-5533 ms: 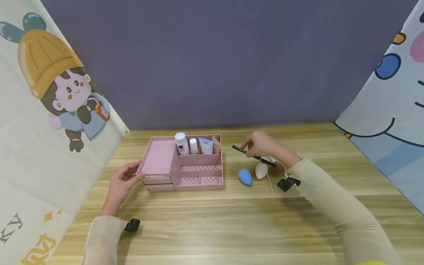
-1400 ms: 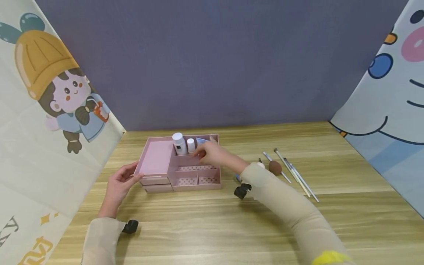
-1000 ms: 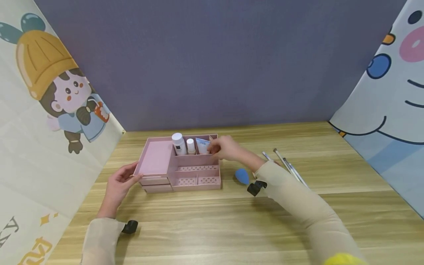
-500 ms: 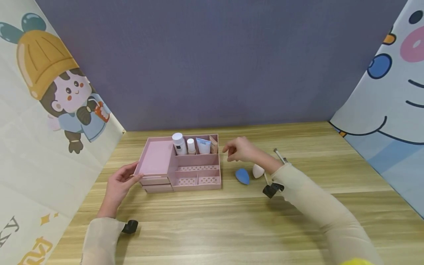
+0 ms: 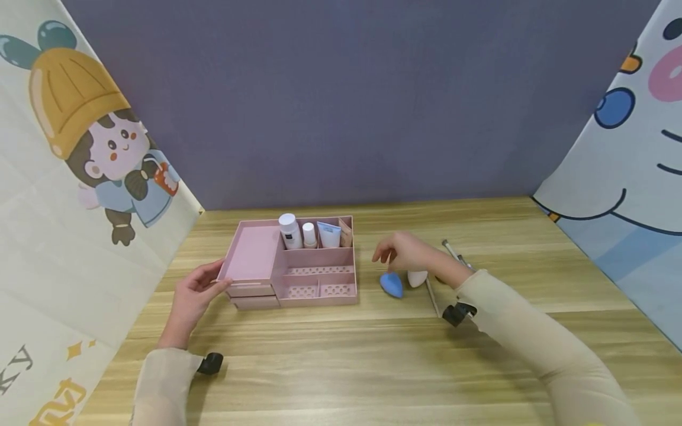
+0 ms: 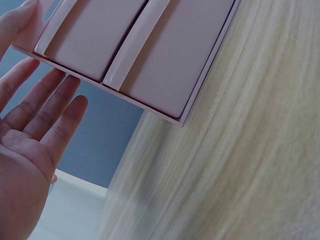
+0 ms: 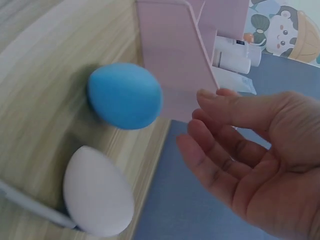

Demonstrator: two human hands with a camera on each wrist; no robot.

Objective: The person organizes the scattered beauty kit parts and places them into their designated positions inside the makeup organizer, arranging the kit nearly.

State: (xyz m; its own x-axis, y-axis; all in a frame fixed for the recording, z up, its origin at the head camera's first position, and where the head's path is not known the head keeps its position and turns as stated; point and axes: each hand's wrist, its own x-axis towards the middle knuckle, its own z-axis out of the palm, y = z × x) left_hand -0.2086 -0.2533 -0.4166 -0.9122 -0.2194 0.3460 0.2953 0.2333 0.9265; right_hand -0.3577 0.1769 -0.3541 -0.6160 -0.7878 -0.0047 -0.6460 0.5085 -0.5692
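Note:
My left hand rests at the front left corner of a pink cosmetics organizer. In the left wrist view its fingers are nearly straight, tips at the side wall beside two drawer fronts. My right hand, holding nothing, hovers above a blue teardrop makeup sponge. Loosely bent fingers show beside that sponge in the right wrist view, apart from it. A pale makeup sponge lies close by. A white-capped bottle, a small bottle and a pale blue tube stand in the organizer's back row.
A thin brush handle lies by the pale sponge. More makeup brushes are partly hidden under the right forearm. A tan flat item stands in the organizer's right back compartment. A dark panel rises behind the wooden table.
The black pencil held earlier in the right hand is out of it. That hand went to the organizer, then moved right and toward me over the blue sponge. The left hand stays put.

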